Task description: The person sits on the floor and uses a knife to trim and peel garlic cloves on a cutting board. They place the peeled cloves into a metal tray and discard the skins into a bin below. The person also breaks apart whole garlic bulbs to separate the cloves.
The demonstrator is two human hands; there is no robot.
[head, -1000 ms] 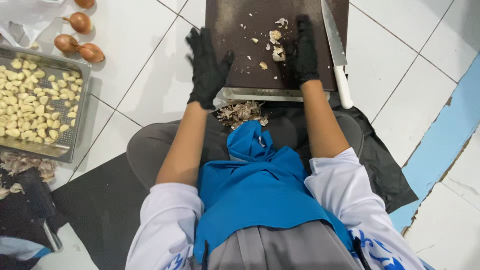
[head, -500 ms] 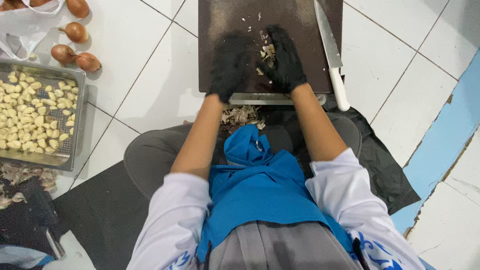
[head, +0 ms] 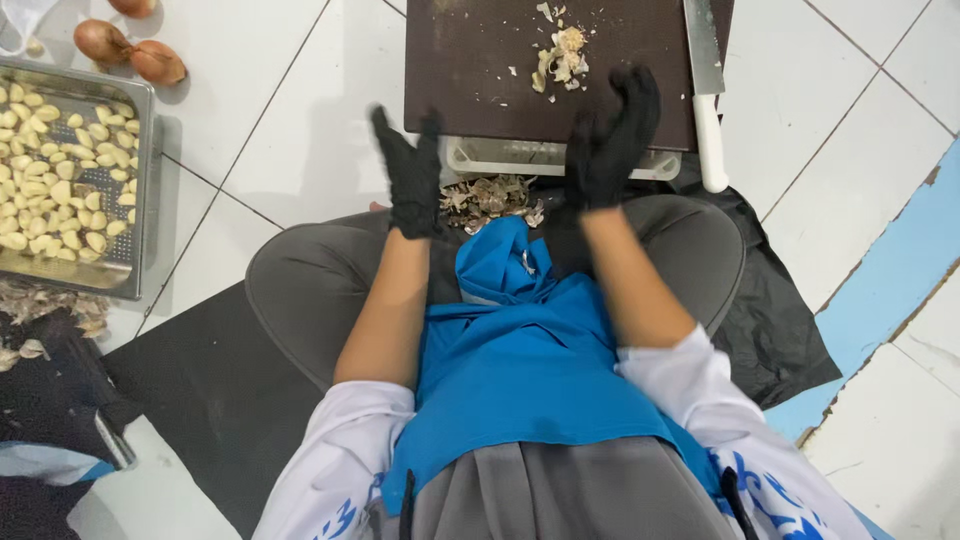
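Head view. A seated person, cross-legged on the white tiled floor (head: 300,130), faces a dark brown rectangular cutting board (head: 480,70). The left hand in a black glove (head: 410,175) is raised at the board's near left corner, fingers spread and empty. The right hand in a black glove (head: 610,135) hovers over the board's near edge, fingers loosely open, gripping nothing. Neither hand touches the small heap of pale crushed garlic and skin (head: 558,58), which lies on the far middle of the board, just beyond the right fingertips.

Step in hand, as judged: a pause between gathering the scraps and working them, both palms free. A following move would call for a reach forward to the heap, or rightward to the broad steel cleaver with a white handle (head: 705,90).

Edges and room. The cleaver lies along the board's right edge, its handle overhanging toward the right knee. Dry brown garlic peelings (head: 485,197) sit between the board and the blue apron (head: 530,350). The steel tray of peeled garlic cloves (head: 60,165) stands well apart to the left, with brown shallots (head: 130,52) beyond it. Bare tile separates tray and board.
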